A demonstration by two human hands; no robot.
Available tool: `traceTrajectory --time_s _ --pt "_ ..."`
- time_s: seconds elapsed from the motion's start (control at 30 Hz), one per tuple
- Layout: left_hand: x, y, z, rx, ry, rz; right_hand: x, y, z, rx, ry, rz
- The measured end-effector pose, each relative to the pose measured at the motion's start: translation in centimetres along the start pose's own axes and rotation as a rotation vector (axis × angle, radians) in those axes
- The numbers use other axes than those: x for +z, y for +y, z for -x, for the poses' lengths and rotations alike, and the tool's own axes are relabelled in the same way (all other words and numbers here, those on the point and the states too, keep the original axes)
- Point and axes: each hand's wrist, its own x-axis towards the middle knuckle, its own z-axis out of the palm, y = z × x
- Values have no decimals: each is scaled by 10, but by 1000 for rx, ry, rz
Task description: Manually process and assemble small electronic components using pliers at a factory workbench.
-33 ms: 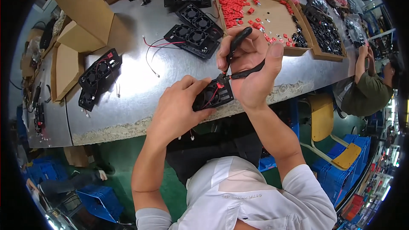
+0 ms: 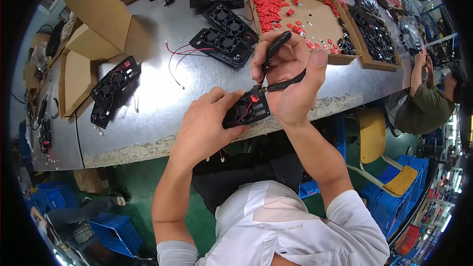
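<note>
My left hand (image 2: 203,127) is closed around a black fan panel (image 2: 253,111) at the table's front edge, its thumb along the near side. In my right hand (image 2: 295,86) are black-handled pliers (image 2: 277,49), their handles spread apart across the fingers and palm. The jaws meet a small red part (image 2: 254,98) on the panel's far right corner. Whether they grip it is too small to tell. A red wire runs over the panel, and thin leads with white connectors hang below it. My left palm and fingers hide the panel's left end.
More fan panels (image 2: 224,44) lie stacked beyond my hands, with another panel (image 2: 116,88) at left beside an open cardboard box (image 2: 79,86). A shallow carton (image 2: 357,51) holds red and black parts. A co-worker (image 2: 426,98) sits at right. A yellow chair (image 2: 372,135) stands near the table.
</note>
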Motion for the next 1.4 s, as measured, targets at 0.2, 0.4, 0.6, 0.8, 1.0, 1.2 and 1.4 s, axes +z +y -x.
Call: traceTrajectory --time_s 0.2,0.4,0.6,0.8,1.0,1.2,1.4 --pt "0 0 0 9 4 -15 4 -1 -1 2 12 61" --pt "2 -4 0 41 19 -10 16 1 -4 54 44 164" --pt "1 -7 -2 69 24 -3 9 0 -5 91 -23 126" --pt "3 -5 0 75 45 -14 10 1 -3 52 -3 150" --pt "2 -7 -3 71 48 -14 12 0 -7 91 -9 188" --pt "-1 -18 -12 159 20 -29 0 -7 -16 202 -279 117" --pt "-35 -51 -57 317 -331 9 -19 -15 -41 298 -978 17"
